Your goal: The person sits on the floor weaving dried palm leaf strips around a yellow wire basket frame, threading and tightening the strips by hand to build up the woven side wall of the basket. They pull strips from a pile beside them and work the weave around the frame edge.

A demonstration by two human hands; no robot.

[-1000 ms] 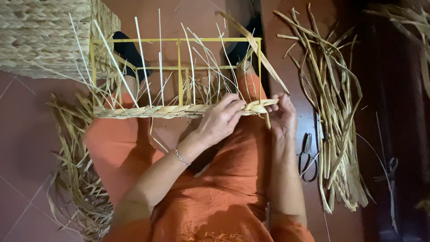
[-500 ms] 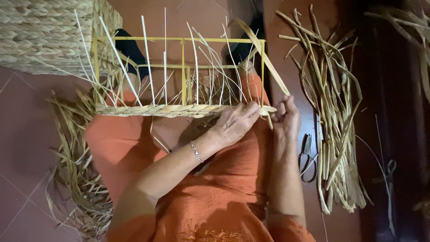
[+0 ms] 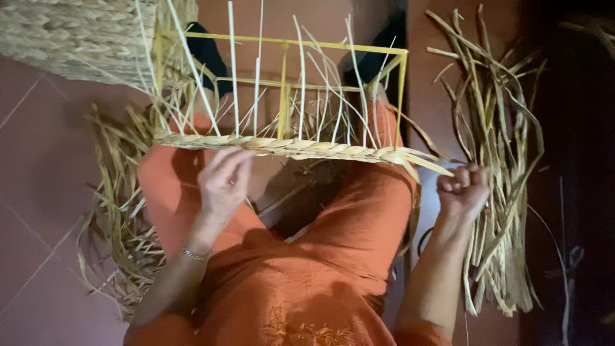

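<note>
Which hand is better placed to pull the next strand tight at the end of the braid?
Right. The right hand is closed in a fist beside the braided edge's loose strand ends, while the left hand rests open under the braid's far end on the yellow frame.

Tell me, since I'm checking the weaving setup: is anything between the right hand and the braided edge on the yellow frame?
Nothing solid. The right hand is closed on strands trailing from the braided edge; only those loose strands span the gap. The left hand is just below the braid.
</note>
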